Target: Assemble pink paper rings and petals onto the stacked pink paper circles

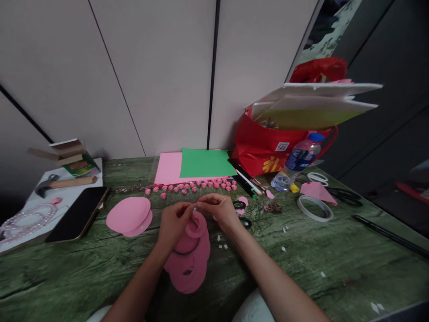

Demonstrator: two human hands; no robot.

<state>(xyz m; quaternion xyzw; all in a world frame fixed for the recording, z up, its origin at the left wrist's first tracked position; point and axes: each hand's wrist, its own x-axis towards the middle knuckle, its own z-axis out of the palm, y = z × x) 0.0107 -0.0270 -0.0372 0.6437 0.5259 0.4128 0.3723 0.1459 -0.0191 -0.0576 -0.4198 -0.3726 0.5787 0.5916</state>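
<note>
Surface bears a red bag, set back perhaps for working room. Left hand and right hand meet over pink discs, fingertips pinched on a pink paper curl, likely for fine control. Rosettes line up beyond, probably kept from crushing.

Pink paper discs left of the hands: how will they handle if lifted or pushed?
The pink paper discs look thin, so probably light and bendy if lifted by one edge. They overlap unevenly with no visible binding, so a sideways push would likely fan them out. Lying flat on the table, they should slide rather than roll.
</note>
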